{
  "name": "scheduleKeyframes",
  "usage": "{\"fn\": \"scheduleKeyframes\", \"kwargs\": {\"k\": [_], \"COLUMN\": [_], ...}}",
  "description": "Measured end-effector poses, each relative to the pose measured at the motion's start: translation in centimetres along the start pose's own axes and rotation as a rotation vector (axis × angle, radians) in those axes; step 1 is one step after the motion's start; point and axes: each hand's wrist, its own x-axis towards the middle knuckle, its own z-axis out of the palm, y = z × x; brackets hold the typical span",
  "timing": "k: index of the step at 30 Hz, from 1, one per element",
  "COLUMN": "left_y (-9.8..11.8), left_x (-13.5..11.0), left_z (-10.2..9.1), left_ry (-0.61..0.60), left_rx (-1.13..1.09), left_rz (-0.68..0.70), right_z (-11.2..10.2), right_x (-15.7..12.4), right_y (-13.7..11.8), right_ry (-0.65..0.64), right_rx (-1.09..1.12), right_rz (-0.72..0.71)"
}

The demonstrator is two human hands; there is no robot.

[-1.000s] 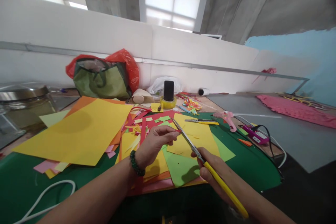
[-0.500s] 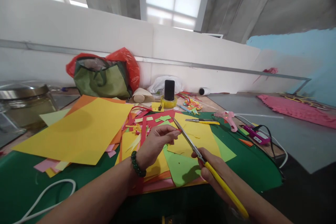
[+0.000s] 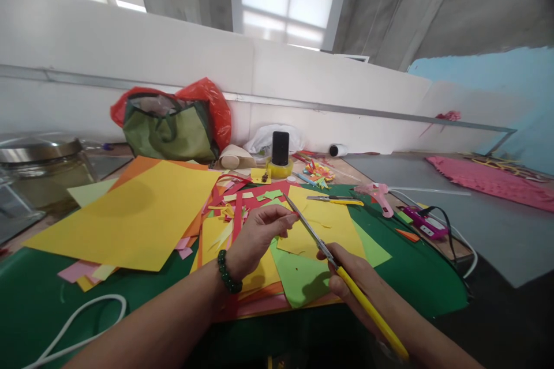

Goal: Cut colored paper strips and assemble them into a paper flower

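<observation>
My left hand (image 3: 264, 233), with a dark green bead bracelet (image 3: 228, 274) on its wrist, is closed in a pinch. A small red bit of paper (image 3: 296, 216) pokes out at its fingertips, mostly hidden by them. My right hand (image 3: 352, 271) grips yellow-handled scissors (image 3: 367, 308), seen edge-on. Their blades point up and left and pass right beside the left fingertips, at the red paper. Whether the blades touch it I cannot tell. Below the hands lie yellow paper (image 3: 346, 228) and green paper (image 3: 298, 282), with cut strips (image 3: 225, 213) to the left.
A large yellow sheet (image 3: 142, 219) covers the left side. A box cutter (image 3: 335, 200), a pink glue gun (image 3: 378, 196) and a purple power strip (image 3: 426, 222) lie to the right. Farther back are a phone (image 3: 280, 147) propped on a tape roll (image 3: 279, 170), a green bag (image 3: 168, 132) and a jar (image 3: 47, 179).
</observation>
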Motion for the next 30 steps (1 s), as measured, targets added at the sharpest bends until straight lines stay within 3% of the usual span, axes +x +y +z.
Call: {"fn": "scheduleKeyframes", "kwargs": {"k": [30], "left_y": [-0.23], "left_x": [0.14], "left_z": [-0.36], "left_ry": [0.001], "left_rx": [-0.007], "left_rz": [-0.045], "right_z": [-0.43], "right_x": [-0.37], "right_y": [0.47], "right_ry": [0.016], "right_rx": [-0.028], "right_rz": [-0.016]}}
